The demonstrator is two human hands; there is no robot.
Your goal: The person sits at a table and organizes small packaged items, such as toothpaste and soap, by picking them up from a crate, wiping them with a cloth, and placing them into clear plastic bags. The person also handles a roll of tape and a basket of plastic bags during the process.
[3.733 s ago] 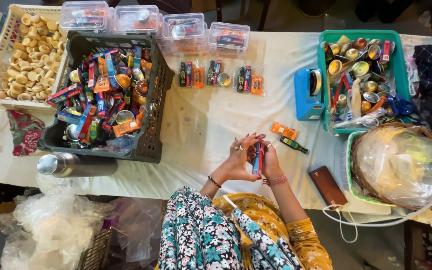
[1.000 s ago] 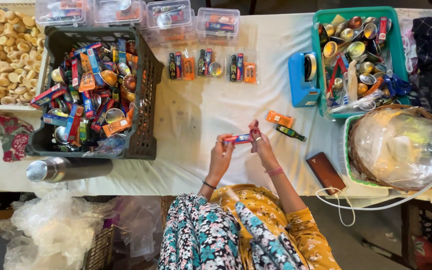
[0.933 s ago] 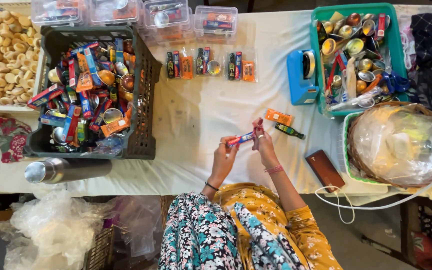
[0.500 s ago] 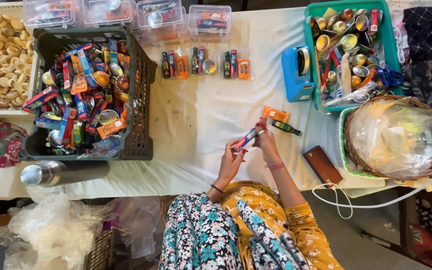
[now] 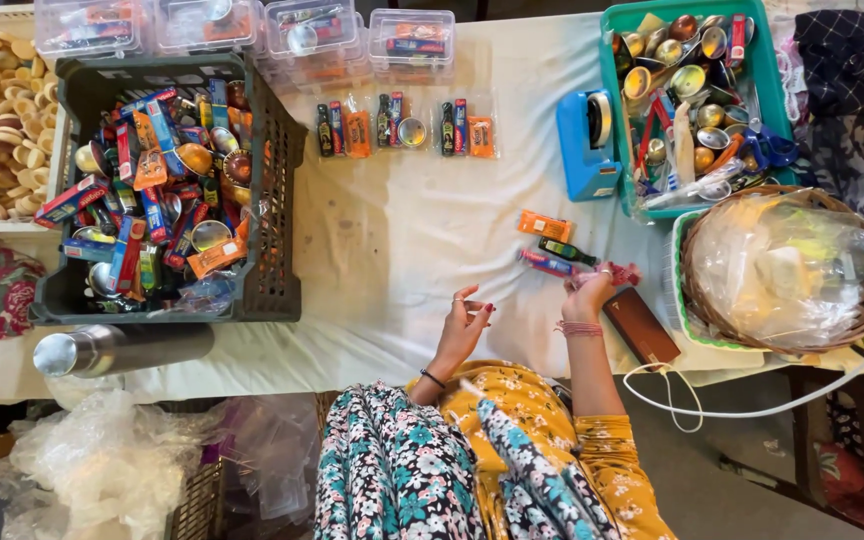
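— Two hands over the white-clothed table (image 5: 392,240). What do you see in them?

— My right hand (image 5: 590,292) pinches a slim pink-and-blue packet (image 5: 548,263) at its near end, so it juts away to the left. Just beyond it lie a small dark bottle (image 5: 565,251) and a flat orange packet (image 5: 544,225), probably grouped for one set.

— And the left?

— My left hand (image 5: 464,322) hangs empty, fingers loosely spread, beside the right, near enough to help.

— Anything else close?

— A brown rectangular case (image 5: 641,326) just right of the right hand. Far left, a dark plastic crate (image 5: 277,200) of mixed packets; ahead, finished clear pouches (image 5: 407,128) in a row.
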